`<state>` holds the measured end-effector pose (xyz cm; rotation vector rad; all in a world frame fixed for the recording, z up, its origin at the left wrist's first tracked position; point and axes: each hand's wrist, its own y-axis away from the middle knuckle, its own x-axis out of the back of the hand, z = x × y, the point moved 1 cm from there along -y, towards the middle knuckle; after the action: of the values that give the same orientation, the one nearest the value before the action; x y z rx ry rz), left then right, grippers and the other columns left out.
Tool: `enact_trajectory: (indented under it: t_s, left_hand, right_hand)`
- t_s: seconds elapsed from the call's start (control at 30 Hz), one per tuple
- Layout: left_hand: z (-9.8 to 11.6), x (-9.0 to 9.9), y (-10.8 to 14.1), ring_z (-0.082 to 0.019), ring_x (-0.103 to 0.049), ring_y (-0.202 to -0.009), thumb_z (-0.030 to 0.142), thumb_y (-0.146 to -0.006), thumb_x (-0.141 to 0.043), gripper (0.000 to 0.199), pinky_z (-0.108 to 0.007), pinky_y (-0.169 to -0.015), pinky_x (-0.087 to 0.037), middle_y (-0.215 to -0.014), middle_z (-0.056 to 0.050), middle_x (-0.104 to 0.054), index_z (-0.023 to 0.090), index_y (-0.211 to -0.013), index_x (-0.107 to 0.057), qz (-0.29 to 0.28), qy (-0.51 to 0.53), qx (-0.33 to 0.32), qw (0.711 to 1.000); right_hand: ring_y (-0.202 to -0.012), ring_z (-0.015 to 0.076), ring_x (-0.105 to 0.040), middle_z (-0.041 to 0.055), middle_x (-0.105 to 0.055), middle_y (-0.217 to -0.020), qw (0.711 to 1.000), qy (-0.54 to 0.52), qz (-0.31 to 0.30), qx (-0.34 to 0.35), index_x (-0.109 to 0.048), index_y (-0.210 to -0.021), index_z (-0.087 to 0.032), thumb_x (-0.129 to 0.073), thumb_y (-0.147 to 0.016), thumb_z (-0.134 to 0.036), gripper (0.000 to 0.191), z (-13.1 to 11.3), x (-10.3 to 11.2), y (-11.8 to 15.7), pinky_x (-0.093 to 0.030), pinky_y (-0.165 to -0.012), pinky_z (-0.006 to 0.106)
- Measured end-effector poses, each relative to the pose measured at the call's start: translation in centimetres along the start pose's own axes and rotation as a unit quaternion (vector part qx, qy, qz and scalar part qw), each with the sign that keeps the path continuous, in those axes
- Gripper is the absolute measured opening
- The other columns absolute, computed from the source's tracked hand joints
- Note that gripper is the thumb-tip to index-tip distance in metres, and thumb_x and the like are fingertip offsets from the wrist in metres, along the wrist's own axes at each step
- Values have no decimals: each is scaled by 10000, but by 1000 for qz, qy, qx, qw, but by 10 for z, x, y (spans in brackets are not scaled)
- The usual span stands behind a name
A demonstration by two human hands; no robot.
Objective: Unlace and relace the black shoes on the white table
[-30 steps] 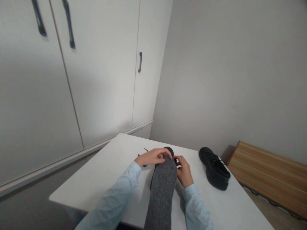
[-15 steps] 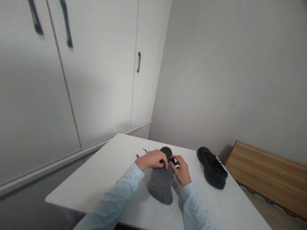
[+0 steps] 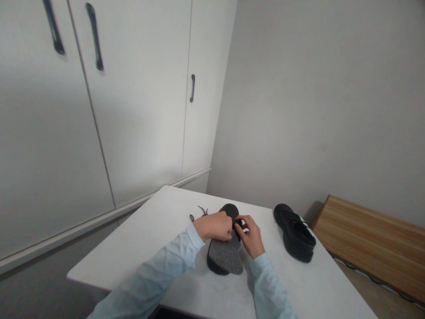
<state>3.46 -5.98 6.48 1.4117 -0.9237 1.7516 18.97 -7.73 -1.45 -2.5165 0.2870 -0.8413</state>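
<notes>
A black lace-up shoe (image 3: pixel 229 207) lies in front of me with its toe pointing away. Over its opening is a grey felt-like insole (image 3: pixel 226 257), its front end hidden under my left hand and its heel end sticking out to the right of the shoe's heel. My left hand (image 3: pixel 216 227) is closed, fingers curled down at the insole inside the opening; the fingertips are hidden. With thumb and forefinger, my right hand (image 3: pixel 249 235) pinches the shoe's upper at the right side of the opening. Loose laces (image 3: pixel 203 211) stick out left of the shoe.
A second black lace-up shoe (image 3: pixel 295 234) stands at the right side of the white table (image 3: pixel 146 235). White cupboards (image 3: pixel 142 110) line the left, a grey wall (image 3: pixel 315 97) rises behind, and a wooden-topped piece of furniture (image 3: pixel 372 235) is beyond the right edge.
The insole has slid forward over the shoe, so the shoe's black heel now shows beneath it. My left hand has shifted slightly right and nearer me; the right hand keeps its pinch.
</notes>
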Motion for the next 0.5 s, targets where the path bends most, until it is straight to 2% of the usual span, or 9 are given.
enact_trajectory:
  t_s: [0.1, 0.2, 0.33, 0.5]
  left_hand:
    - [6, 1, -2, -197, -614, -562, 177, -702, -520, 225, -261, -549, -421, -535, -71, -649, 154, -525, -658, -21, -10, 8, 1000]
    - [9, -3, -8, -247, -645, -632, 210, -740, -484, 250, -284, -535, -436, -619, -124, -678, 130, -616, -685, -60, -28, 32, 997]
    - [11, -13, -19, -263, -664, -763, 151, -754, -469, 240, -290, -628, -478, -762, -160, -707, 101, -751, -703, -103, -50, 36, 993]
    - [15, -23, -31, -265, -644, -915, 102, -777, -436, 302, -309, -754, -490, -969, -188, -686, 53, -964, -667, -203, -77, 45, 975]
  right_hand:
    - [-664, 144, -567, 48, -567, -888, 1000, 1, -3, -2, -607, -895, -196, -499, -775, -268, 178, 0, 0, 0, -462, -463, 211]
    - [-665, 146, -567, 49, -573, -887, 1000, 0, -2, 0, -611, -898, -193, -501, -775, -271, 182, 1, 0, 0, -463, -472, 217]
    - [-660, 144, -561, 49, -577, -888, 1000, 1, -1, 5, -612, -907, -190, -508, -777, -268, 183, 2, 0, 0, -461, -477, 218]
    - [-689, 155, -574, 57, -598, -890, 1000, 3, 1, 14, -626, -909, -189, -514, -777, -257, 186, 5, 0, -1, -471, -493, 226]
